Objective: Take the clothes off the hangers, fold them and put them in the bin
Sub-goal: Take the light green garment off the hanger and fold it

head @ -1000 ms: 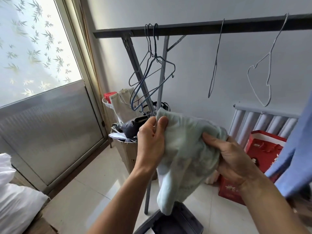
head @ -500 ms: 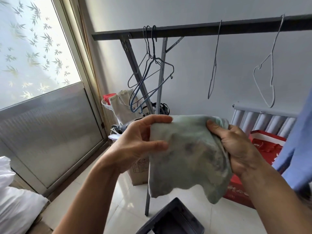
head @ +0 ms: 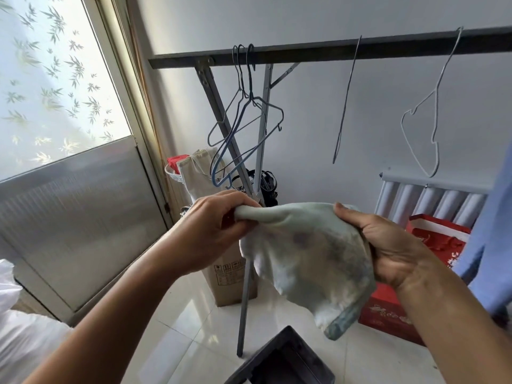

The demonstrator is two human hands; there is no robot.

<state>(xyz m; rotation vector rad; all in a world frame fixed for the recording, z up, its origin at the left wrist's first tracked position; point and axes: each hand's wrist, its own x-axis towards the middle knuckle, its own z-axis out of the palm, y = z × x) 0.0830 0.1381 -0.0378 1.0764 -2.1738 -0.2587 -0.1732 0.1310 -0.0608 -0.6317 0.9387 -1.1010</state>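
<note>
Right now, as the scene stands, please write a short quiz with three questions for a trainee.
1. True or false: the pale green garment already lies in the dark bin.
2. What grips the garment? A: the left hand alone. B: the right hand alone. C: both hands.
3. Fill in: the empty wire hangers hang from the dark ____.
Key: 1 false, it is held in the air; 2 C; 3 rail.

I can't read any of it. The cardboard box (head: 230, 275) just below my left hand (head: 216, 228) has small printed handling marks, all blurred. The red gift bag (head: 385, 314) under my right hand (head: 388, 245) bears illegible gold lettering.
</note>
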